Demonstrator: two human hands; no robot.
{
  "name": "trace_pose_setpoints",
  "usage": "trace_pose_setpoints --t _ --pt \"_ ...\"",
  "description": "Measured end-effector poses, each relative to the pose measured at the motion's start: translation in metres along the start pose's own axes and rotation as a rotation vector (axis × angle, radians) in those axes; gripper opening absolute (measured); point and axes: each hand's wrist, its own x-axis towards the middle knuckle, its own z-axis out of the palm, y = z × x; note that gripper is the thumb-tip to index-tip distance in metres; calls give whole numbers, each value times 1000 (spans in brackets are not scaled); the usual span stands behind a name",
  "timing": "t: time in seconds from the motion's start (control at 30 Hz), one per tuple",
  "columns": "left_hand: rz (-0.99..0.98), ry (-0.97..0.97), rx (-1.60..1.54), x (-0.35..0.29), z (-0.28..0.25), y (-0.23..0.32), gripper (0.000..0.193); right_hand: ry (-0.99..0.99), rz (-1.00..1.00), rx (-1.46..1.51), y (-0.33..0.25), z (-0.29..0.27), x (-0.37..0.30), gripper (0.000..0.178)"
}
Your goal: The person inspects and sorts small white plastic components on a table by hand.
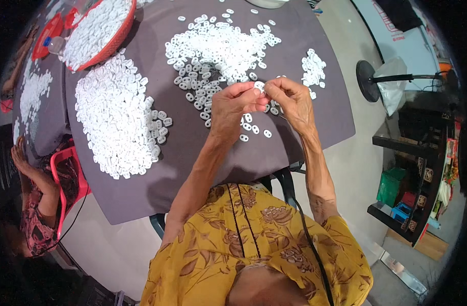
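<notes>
My left hand (pixel 229 109) pinches a small white oval plastic piece with two holes (pixel 259 86) between thumb and fingers, just above the table. Against the right edge of that piece, the thumb and fingertips of my right hand (pixel 294 104) are pressed together; anything else small between them is too fine to make out. Beyond my hands spreads a loose heap of the same white pieces (pixel 218 46). Several single pieces (pixel 244 137) lie close under my hands. To the right of them sits a smaller pile (pixel 313 69).
A dense white pile (pixel 113 117) covers the left of the dark cloth-covered table (pixel 182 148). Behind it stands a red basket (pixel 122 43) full of pieces. Another person's arm (pixel 42 186) is at far left by a red chair (pixel 65 158). A black stand (pixel 367 81) is at right.
</notes>
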Motion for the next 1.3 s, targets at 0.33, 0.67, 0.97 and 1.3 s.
trace_pose_setpoints --t 0.33,0.67,0.97,1.3 --pt "5 -47 -20 -7 8 9 26 6 9 199 -4 -2 -3 15" --pt "76 -39 20 -8 -2 12 22 -24 -36 177 -8 0 -5 16" --pt "218 186 191 -20 -75 37 21 -7 -298 -313 41 -7 6 12" --pt "158 0 123 -15 -38 22 19 -113 -422 -721 54 -2 15 14"
